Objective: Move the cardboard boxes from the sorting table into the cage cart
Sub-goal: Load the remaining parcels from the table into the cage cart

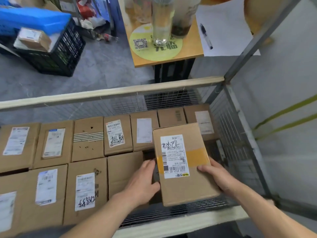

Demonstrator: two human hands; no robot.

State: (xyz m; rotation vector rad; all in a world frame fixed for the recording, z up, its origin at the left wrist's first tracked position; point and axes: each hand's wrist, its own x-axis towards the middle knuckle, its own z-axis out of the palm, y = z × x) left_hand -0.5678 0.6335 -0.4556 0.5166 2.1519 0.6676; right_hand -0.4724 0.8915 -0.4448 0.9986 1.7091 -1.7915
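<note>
Grey floor beyond the cart, with a wooden desk (192,43) carrying a glass bottle (162,21) and a pen (205,36), and a black crate (56,54) off to the left (none of it part of the job; the sorting table itself is out of view). Cage cart (109,94) holds packed boxes (87,140) in two rows, edge to edge, labels up, likely so none can shift and every label can be read. Held box (183,165) hangs over the one open gap (148,156) at the near right corner, label up like the rest, turned slightly off square. Left hand (142,179) grips its left edge and right hand (216,177) its right edge, fingers (204,168) curled onto the top face. The two-sided hold probably keeps it level for lowering in.
</note>
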